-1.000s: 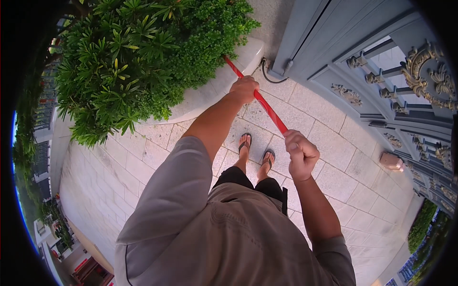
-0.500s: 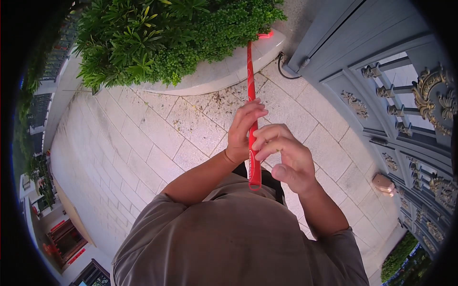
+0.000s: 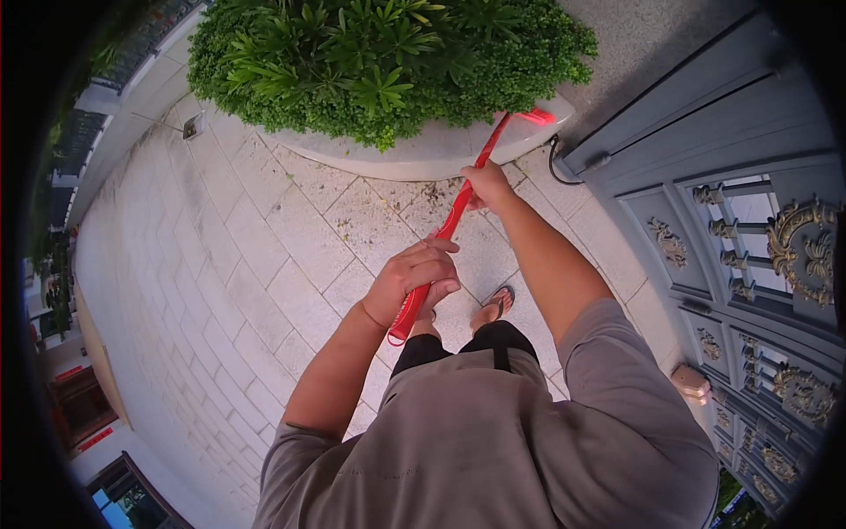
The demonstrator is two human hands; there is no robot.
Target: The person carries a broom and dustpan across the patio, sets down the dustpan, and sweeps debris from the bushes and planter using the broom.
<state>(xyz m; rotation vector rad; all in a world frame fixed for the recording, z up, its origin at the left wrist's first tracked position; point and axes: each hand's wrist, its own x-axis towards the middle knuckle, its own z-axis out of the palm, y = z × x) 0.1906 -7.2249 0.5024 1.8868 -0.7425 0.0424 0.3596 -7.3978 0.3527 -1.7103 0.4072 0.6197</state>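
A long red-handled broom (image 3: 458,206) slants from near my body at lower left up to the far right. Its bright red head (image 3: 536,115) shows at the rim of the planter, against the greenery. My left hand (image 3: 407,280) is wrapped round the handle close to its near end, where a small loop hangs. Farther along, my right hand (image 3: 490,188) grips the shaft with that arm stretched out. Dry leaves and bits of dirt (image 3: 370,212) lie scattered on the paving below the handle.
A curved pale stone planter (image 3: 352,166) full of green shrubs (image 3: 379,70) stands ahead. Along the right runs a grey gate (image 3: 652,167) with gold ornaments, a black cable (image 3: 557,167) by its foot. My sandalled foot (image 3: 495,304) stands on the pale paving (image 3: 220,256).
My right hand has moved from loose fingers near the handle's end to a grip farther up. My left hand now holds the near end, which has swung left. The view has shifted.
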